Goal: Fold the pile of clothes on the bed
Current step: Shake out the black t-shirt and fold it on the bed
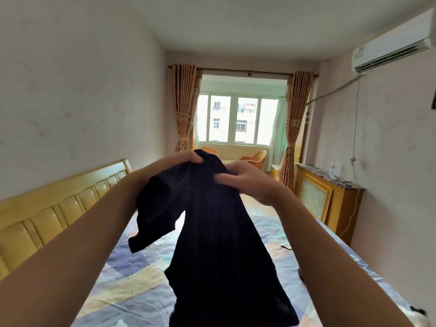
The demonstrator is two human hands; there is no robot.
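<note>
two bare forearms reach forward from the bottom corners, and between them hangs a dark navy garment (pixel 212 244), held up in the air above the bed (pixel 132 274). the left hand (pixel 186 160) has its fingers curled over the bunched top edge of the cloth, gripping it. the right hand (pixel 245 179) pinches the same upper edge just beside the left, fingers and thumb closed on the fabric. a short sleeve flops out to the left below the hands, and the long body of the garment drops down toward the lower edge of the view.

the bed wears a sheet in pale blue, yellow and white patches, with a padded yellow headboard (pixel 59 208) along its left side. a wooden radiator cover (pixel 330 204) stands against the right wall with a clear bottle (pixel 332 167) on top; what is in the bottle cannot be told. an air conditioner (pixel 391 43) is mounted high on that wall. at the far end, orange curtains (pixel 182 109) frame a window (pixel 238 119).
</note>
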